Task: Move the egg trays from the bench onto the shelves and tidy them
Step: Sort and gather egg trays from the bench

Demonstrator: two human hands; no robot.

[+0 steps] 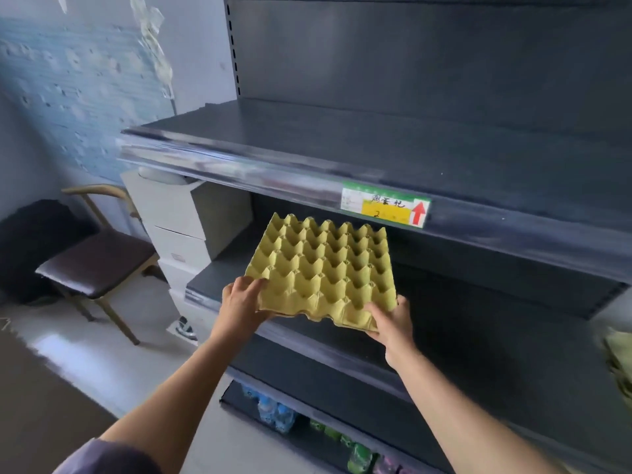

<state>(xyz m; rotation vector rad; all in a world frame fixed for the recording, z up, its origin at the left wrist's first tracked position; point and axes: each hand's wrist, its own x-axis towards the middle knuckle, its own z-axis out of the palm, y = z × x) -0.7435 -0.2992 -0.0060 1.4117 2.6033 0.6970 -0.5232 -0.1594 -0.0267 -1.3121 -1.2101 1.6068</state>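
A yellow-green cardboard egg tray (321, 271) hangs in the air in front of the dark shelf unit, tilted with its far edge raised. My left hand (241, 301) grips its near left corner, thumb on top. My right hand (390, 319) grips the near right corner. The tray sits below the upper shelf (376, 145) and above the front edge of the middle shelf (219, 278). A price label with a red arrow (386, 208) is on the upper shelf's front rail, just above the tray.
White boxes (181, 227) stand stacked at the shelf's left end. A dark-seated chair (95, 261) stands to the left on the floor. Bottles (277, 415) fill the bottom shelf. More greenish trays (620, 364) show at the right edge.
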